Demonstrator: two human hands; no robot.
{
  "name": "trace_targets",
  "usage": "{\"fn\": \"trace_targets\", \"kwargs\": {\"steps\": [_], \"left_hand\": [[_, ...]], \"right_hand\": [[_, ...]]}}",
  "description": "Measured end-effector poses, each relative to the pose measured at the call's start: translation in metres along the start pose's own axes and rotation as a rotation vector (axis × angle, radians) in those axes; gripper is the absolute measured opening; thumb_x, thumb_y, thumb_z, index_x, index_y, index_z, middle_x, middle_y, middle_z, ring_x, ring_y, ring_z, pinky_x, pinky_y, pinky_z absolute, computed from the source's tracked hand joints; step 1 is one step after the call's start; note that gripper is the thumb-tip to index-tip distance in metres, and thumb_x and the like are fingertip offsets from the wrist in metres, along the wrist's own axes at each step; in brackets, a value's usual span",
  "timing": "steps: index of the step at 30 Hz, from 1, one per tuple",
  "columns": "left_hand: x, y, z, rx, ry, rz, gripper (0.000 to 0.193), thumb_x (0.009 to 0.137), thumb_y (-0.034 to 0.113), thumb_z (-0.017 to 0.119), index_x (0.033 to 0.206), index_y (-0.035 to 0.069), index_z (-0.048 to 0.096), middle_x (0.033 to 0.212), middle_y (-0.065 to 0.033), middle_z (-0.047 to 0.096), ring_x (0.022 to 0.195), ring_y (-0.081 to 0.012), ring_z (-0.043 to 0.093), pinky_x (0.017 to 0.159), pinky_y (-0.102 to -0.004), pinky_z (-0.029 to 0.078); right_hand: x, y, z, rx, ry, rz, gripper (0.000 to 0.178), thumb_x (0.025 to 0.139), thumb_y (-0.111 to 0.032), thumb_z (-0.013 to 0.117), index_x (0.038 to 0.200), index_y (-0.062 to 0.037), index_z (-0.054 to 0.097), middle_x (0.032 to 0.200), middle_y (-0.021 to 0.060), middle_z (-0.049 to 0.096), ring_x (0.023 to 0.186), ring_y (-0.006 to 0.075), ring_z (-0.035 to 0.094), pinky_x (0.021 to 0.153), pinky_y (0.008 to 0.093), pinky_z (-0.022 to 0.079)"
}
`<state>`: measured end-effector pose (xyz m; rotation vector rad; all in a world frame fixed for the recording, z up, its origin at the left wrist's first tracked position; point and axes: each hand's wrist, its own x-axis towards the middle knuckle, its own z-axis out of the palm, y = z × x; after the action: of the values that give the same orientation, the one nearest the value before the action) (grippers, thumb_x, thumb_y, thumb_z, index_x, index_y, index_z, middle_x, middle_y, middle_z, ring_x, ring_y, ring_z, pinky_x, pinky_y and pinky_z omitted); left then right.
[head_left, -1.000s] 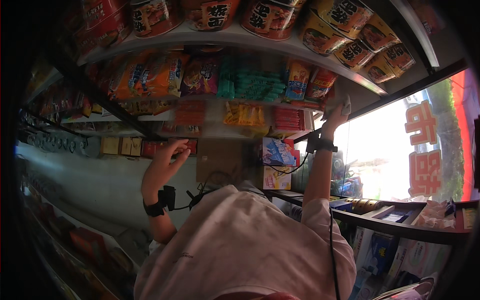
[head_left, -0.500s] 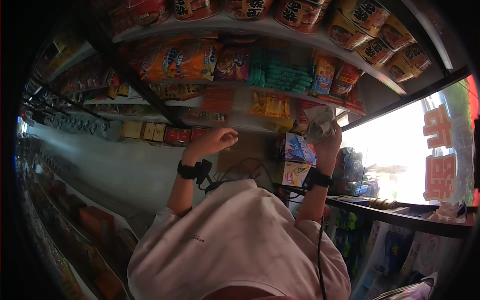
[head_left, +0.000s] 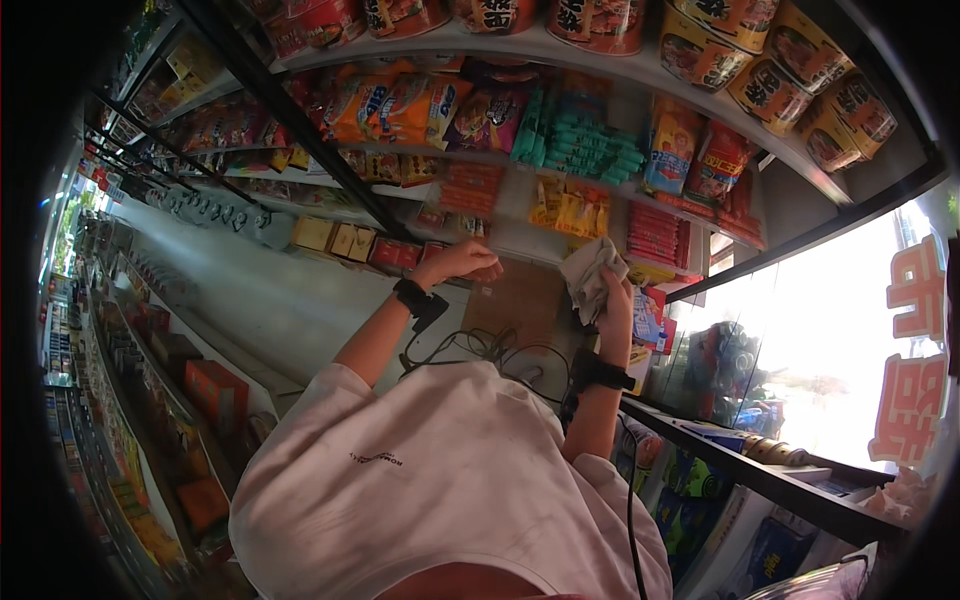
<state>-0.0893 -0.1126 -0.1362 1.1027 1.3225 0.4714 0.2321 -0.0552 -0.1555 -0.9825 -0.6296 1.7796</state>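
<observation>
My right hand grips a crumpled, pale grey cloth, which bunches up over the fingers in front of the lower snack shelf. The cloth hangs beside yellow packets and a stack of red packets. My left hand is raised just below another pile of red packets, apart from them. Its fingers are curled in and nothing shows in them. Both wrists wear black bands, with a dark device on the left one.
Instant noodle tubs line the top shelf; orange bags and green packets fill the one below. A bright window lies right, above a black-edged ledge. Cables loop before my body. Another shelf row runs along the left.
My right hand has brought the cloth leftward, away from the window side. The left hand has shifted slightly right and up, its fingers more curled. The whole view has turned a little.
</observation>
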Motion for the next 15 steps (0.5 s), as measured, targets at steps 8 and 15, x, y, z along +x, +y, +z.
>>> {"fn": "trace_targets", "kwargs": {"steps": [8,15], "left_hand": [[-0.016,-0.022,-0.055,-0.065,0.294,0.056,0.033,0.097,0.032,0.064,0.106,0.002,0.072,0.093,-0.0052,0.071,0.085,-0.0137,0.069,0.078,-0.0293,0.058],[0.072,-0.060,-0.113,-0.095,0.382,0.127,0.026,0.100,0.026,0.058,0.108,0.003,0.068,0.086,-0.0067,0.069,0.082,-0.0173,0.068,0.075,-0.0346,0.057]], "right_hand": [[0.032,0.075,0.031,0.010,-0.179,0.153,0.041,0.100,-0.028,0.058,0.130,-0.0006,0.053,0.113,0.0093,0.063,0.100,0.0228,0.064,0.083,0.0368,0.053],[0.083,0.179,0.069,-0.257,-0.139,0.296,0.050,0.099,-0.038,0.057,0.132,-0.0007,0.052,0.107,0.0064,0.062,0.096,0.0207,0.060,0.081,0.0370,0.048]]}}
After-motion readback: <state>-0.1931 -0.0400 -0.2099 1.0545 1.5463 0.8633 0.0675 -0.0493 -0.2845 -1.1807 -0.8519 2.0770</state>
